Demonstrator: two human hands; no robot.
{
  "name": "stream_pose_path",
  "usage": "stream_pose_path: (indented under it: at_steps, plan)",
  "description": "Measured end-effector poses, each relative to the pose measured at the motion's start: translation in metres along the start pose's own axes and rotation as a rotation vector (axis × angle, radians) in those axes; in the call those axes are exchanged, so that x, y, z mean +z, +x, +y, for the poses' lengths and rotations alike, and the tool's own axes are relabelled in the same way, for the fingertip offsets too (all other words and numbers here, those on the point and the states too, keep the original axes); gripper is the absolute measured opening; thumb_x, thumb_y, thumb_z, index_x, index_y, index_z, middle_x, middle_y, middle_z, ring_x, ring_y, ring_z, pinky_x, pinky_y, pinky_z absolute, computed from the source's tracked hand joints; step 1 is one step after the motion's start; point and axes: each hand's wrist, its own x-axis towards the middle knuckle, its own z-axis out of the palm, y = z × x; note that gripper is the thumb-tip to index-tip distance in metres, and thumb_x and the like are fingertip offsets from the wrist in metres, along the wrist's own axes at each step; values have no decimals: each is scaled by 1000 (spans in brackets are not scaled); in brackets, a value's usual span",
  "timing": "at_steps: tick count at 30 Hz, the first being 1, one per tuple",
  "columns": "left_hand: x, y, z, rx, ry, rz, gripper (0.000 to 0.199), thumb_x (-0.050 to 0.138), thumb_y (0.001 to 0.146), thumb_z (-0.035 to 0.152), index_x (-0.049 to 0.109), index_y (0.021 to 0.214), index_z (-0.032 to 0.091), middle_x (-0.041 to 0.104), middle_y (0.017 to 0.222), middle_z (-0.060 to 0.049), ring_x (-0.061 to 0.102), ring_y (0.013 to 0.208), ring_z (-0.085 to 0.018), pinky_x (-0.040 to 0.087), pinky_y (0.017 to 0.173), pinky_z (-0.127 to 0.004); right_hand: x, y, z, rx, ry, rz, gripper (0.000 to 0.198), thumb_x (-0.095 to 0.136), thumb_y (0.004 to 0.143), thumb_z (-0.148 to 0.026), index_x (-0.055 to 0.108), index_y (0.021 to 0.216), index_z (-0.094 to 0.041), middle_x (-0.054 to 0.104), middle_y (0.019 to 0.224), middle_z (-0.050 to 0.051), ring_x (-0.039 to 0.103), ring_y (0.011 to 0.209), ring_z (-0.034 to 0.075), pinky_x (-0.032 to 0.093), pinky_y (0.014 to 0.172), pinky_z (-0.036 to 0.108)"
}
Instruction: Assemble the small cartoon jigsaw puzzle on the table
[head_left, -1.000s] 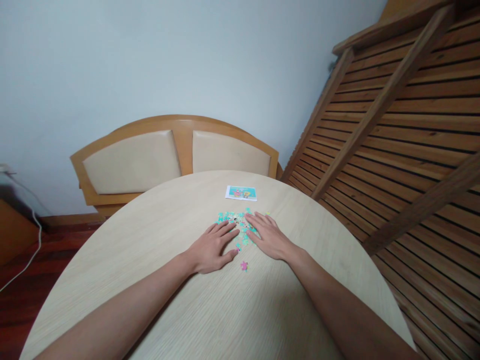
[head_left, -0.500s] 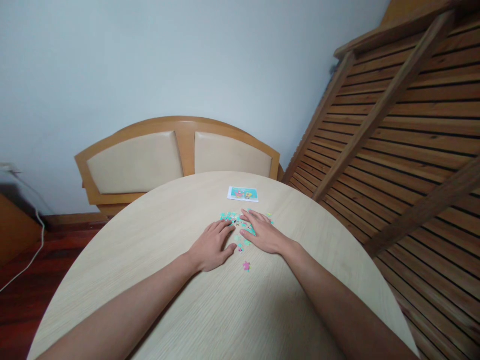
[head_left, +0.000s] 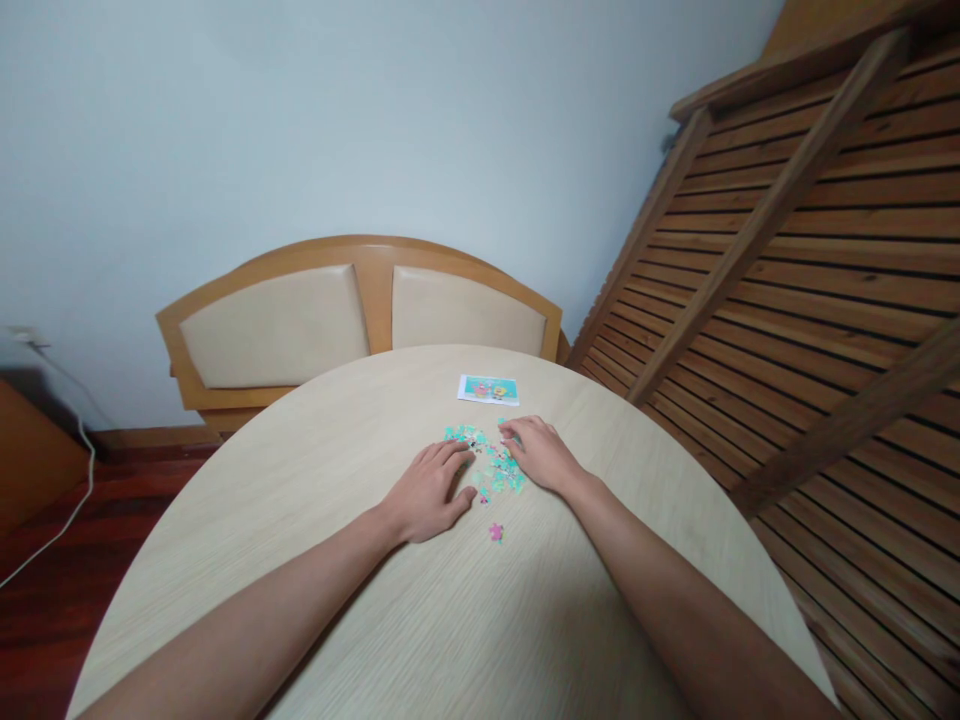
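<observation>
A loose pile of small teal jigsaw puzzle pieces (head_left: 507, 473) lies on the round wooden table (head_left: 420, 640), between my two hands. My left hand (head_left: 429, 492) rests palm down at the pile's left side, open, its fingertips touching pieces there and its thumb held apart. On the right, my right hand (head_left: 544, 455) is over the pile's edge with bent fingers. A gap shows between its thumb and fingertips, and I see no piece held. Nearer to me, a pink puzzle piece (head_left: 496, 532) lies apart from the others.
Behind the pile lies a small picture sheet (head_left: 489, 389) with cartoon figures on teal. A padded wooden headboard (head_left: 373, 290) stands past the table's far edge against the wall. Wooden slats (head_left: 810, 300) lean at the right. A white cable (head_left: 91, 470) hangs at the left.
My right hand has drawn back to the right and its fingers have bent, uncovering more teal pieces. My left hand has hardly moved.
</observation>
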Motion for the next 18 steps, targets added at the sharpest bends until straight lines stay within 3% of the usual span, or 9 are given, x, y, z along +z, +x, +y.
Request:
stream_pose_path:
  at_steps: [6, 10, 14, 18]
  plan:
    - [-5, 0, 2, 88, -66, 4, 40, 58, 91, 31, 53, 129, 19, 56, 136, -13, 50, 129, -28, 39, 112, -49, -7, 17, 2, 95, 81, -71, 24, 67, 83, -16, 72, 106, -18, 75, 98, 7, 63, 102, 27, 47, 94, 41]
    - [-8, 0, 3, 155, -110, -3, 36, 57, 92, 28, 55, 126, 20, 58, 133, -11, 51, 126, -26, 40, 111, -46, -8, 22, -2, 104, 156, -97, 23, 68, 80, -12, 72, 102, -16, 74, 92, 5, 67, 88, 21, 50, 86, 35]
    - [-9, 0, 2, 209, -138, -9, 27, 54, 93, 24, 60, 120, 21, 62, 123, -9, 55, 118, -24, 43, 105, -44, -8, 9, -15, 77, 290, -100, 27, 64, 83, -12, 67, 109, -14, 70, 85, 1, 66, 77, 14, 52, 76, 26]
    - [-10, 0, 3, 267, -153, -52, 21, 52, 94, 20, 66, 109, 21, 65, 116, -7, 58, 110, -22, 44, 100, -40, -11, -23, -30, 6, 559, -32, 28, 64, 84, -16, 66, 112, -15, 67, 88, 2, 65, 81, 15, 51, 78, 28]
